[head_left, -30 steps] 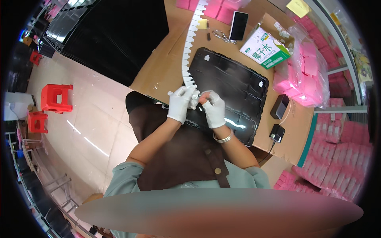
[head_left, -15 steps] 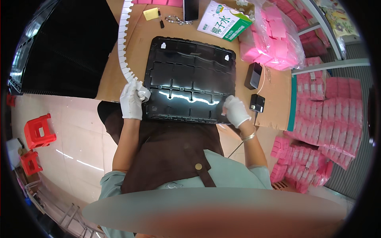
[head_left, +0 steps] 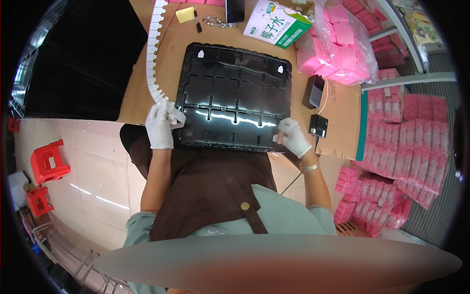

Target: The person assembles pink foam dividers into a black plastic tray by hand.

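Note:
A shiny black plastic tray (head_left: pixel 234 93), ribbed into sections, lies on the cardboard-covered table before me. Two small white labels show near its far corners. My left hand (head_left: pixel 160 125), in a white glove, is closed on the near end of a strip of white labels (head_left: pixel 152 54) that curves away along the tray's left side. A white piece (head_left: pixel 178 117) sticks out from those fingers at the tray's near left edge. At the near right corner is my gloved right hand (head_left: pixel 295 139), fingers bent together over the tray; whatever they pinch is hidden.
Right of the tray are a black box-shaped device (head_left: pixel 313 92) with a white cable and a small black device (head_left: pixel 318 126). A carton (head_left: pixel 276 23) and bagged pink boxes (head_left: pixel 333 46) stand behind. A large black stack (head_left: pixel 78 63) fills the left. Red stools (head_left: pixel 51 160) stand on the floor.
My right hand has shifted slightly right and toward me, its fingers now clearer. My left hand has moved a little left, and more of the white piece shows.

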The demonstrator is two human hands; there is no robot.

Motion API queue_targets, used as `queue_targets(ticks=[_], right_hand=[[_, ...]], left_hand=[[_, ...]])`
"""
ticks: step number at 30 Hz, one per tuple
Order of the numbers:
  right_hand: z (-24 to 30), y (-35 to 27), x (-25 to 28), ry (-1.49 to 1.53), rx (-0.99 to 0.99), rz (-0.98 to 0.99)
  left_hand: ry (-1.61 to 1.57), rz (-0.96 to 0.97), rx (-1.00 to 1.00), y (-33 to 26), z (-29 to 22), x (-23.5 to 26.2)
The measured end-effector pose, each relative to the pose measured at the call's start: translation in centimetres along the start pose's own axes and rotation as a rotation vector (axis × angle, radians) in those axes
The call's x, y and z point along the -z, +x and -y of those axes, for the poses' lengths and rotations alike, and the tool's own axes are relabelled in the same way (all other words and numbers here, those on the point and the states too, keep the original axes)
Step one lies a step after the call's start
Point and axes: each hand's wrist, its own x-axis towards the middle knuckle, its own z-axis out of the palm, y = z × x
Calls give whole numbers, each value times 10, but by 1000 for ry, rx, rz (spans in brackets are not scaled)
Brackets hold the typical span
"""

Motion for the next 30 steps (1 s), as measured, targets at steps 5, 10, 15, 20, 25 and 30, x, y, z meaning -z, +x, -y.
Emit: queue_targets(ticks=[5,10,15,20,25,30], right_hand=[[1,4,-1,22,10,-51],[-7,7,-16,-116,-17,-117],[-12,2,-6,71,16,-23],[-39,28,4,531,-199,-63],[-43,123,24,51,-261,-435],[-92,187,25,-414,-160,-455]], left_hand=[[48,12,-37,3,1,6],[38,3,-24,2,0,2],[107,13,-75,7,4,5],[95,5,-80,8,2,6],[48,-4,-61,7,2,5],[130,48,-82,6,-5,4]])
